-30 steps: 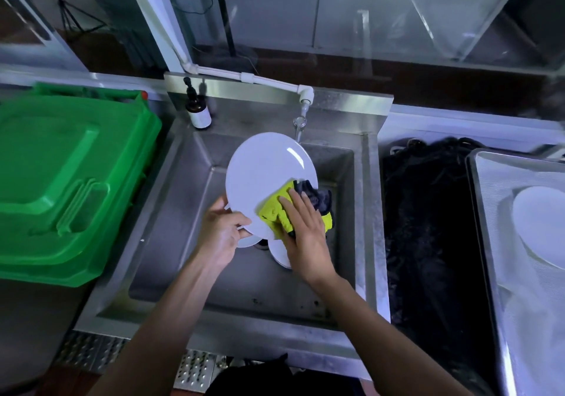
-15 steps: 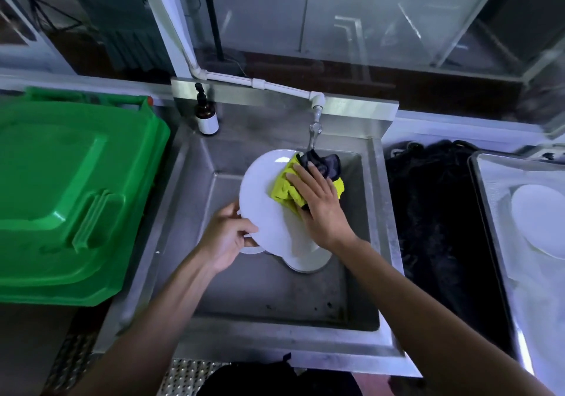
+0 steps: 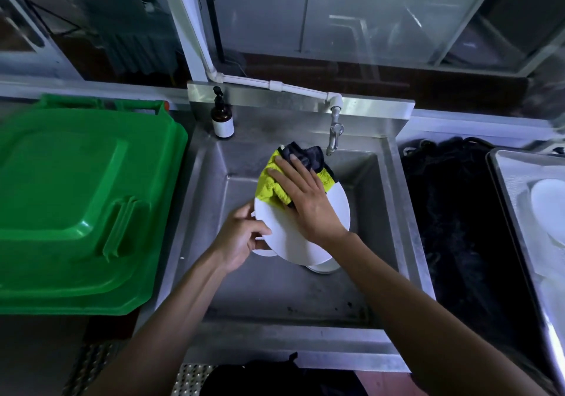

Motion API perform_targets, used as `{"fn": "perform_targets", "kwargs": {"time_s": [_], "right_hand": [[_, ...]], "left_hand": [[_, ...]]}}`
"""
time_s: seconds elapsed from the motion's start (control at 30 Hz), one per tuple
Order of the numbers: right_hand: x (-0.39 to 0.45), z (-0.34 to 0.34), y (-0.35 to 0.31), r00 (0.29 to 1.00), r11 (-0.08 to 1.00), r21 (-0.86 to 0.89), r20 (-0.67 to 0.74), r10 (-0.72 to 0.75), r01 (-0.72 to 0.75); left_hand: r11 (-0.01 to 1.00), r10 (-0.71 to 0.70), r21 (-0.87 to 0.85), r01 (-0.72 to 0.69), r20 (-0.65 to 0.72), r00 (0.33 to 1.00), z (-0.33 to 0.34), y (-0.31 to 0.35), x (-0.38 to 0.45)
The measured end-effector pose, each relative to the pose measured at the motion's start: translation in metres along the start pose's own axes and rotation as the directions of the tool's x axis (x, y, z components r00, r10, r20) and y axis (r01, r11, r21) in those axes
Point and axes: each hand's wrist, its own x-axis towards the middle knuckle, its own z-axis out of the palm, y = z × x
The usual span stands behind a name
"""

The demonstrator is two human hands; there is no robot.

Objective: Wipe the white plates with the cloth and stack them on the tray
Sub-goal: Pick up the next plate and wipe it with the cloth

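Where the steel sink (image 3: pixel 214 227) sits, green bin lid (image 3: pixel 76 200) left, tray (image 3: pixel 501 200) right

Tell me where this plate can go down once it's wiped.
The tray has bare liner in front of the plate already on it. The sink floor is bare toward you. It is crowded under the held plate, where other white dishes sit.

The right hand (image 3: pixel 308 203) has slid the cloth (image 3: pixel 275 181) from the plate's (image 3: pixel 293 242) near edge up to its far rim, where the cloth now overhangs close to the tap (image 3: pixel 334 138). The near half of the plate, covered a second ago, lies bare. The left hand (image 3: pixel 241 239) still grips the left rim.
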Motion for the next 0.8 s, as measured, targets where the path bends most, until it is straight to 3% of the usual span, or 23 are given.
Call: {"fn": "perform_targets", "kwargs": {"time_s": [0.13,0.27,0.6,0.7,0.8], "right_hand": [[0.012,0.009,0.0,0.973,0.979,0.001,-0.109,0.204,-0.205],[0.008,0.016,-0.002,0.935,0.943,0.032,-0.119,0.334,-0.333],[-0.032,0.045,-0.029,0.836,0.85,0.155,-0.162,0.525,-0.504],[-0.04,0.055,-0.051,0.833,0.827,0.256,-0.122,0.54,-0.5],[-0.045,0.059,-0.065,0.852,0.843,0.233,-0.09,0.516,-0.485]], "left_hand": [[0.999,0.03,-0.012,-0.031,-0.042,0.999,-0.006,0.0,-0.002],[0.998,0.048,-0.045,-0.053,-0.108,0.993,-0.007,-0.003,-0.003],[0.988,0.081,-0.114,-0.101,-0.165,0.983,-0.005,-0.009,-0.001],[0.986,0.087,-0.125,-0.107,-0.157,0.984,-0.002,-0.007,0.003],[0.985,0.083,-0.138,-0.104,-0.15,0.985,-0.005,-0.004,0.007]]}}
